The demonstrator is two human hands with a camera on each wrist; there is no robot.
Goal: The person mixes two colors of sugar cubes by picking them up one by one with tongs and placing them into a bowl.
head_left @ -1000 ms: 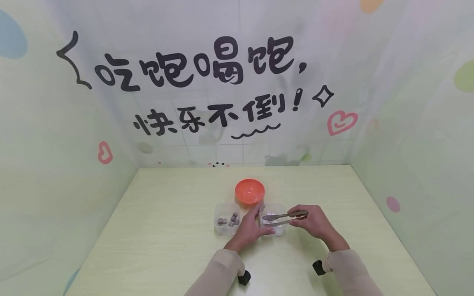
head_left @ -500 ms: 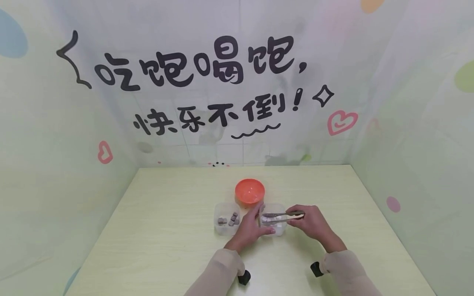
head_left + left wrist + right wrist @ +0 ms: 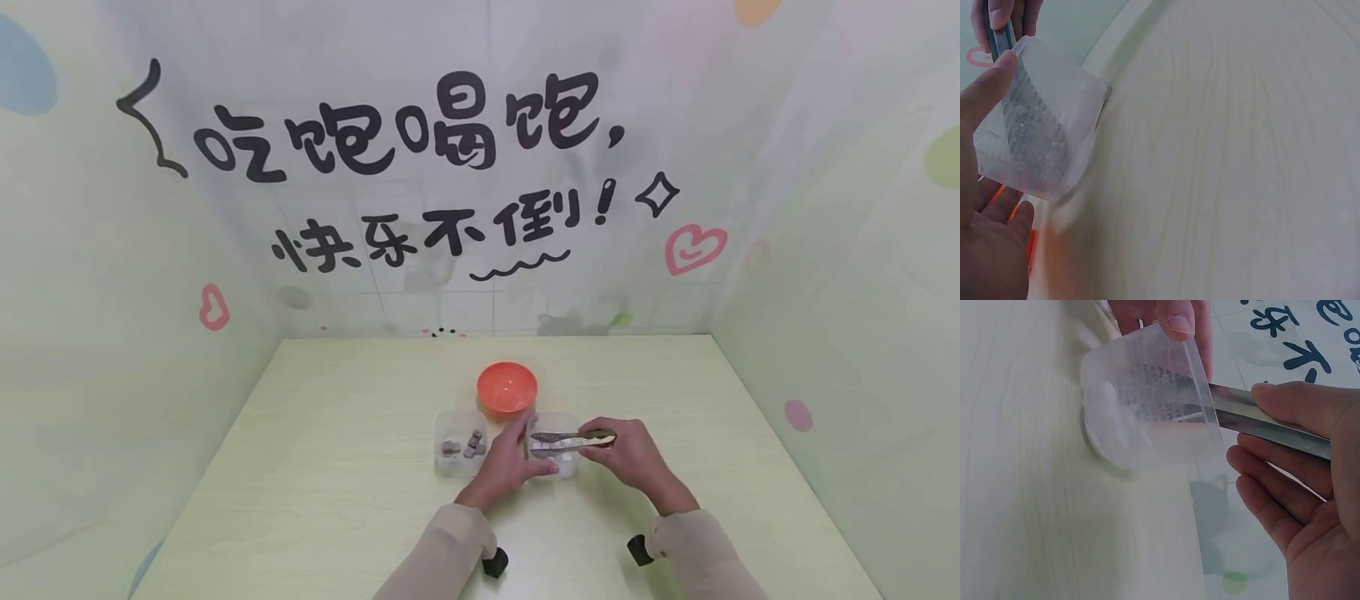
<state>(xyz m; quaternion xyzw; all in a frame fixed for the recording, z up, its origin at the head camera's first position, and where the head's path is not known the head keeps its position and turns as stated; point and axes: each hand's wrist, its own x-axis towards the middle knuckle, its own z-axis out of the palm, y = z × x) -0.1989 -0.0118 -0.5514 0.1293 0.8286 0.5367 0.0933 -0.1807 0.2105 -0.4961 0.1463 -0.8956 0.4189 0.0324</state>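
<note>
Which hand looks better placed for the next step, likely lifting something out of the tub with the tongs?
Probably the right hand: it holds the tongs, whose tips are inside the clear tub. The left hand grips that tub, so it seems better left steadying.

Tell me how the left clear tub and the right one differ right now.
The left tub holds grey-brown cubes; the right tub holds white pieces. The tongs reach into the right tub, while the left tub has none inside. Both are see-through, on the near side of the orange bowl.
</note>
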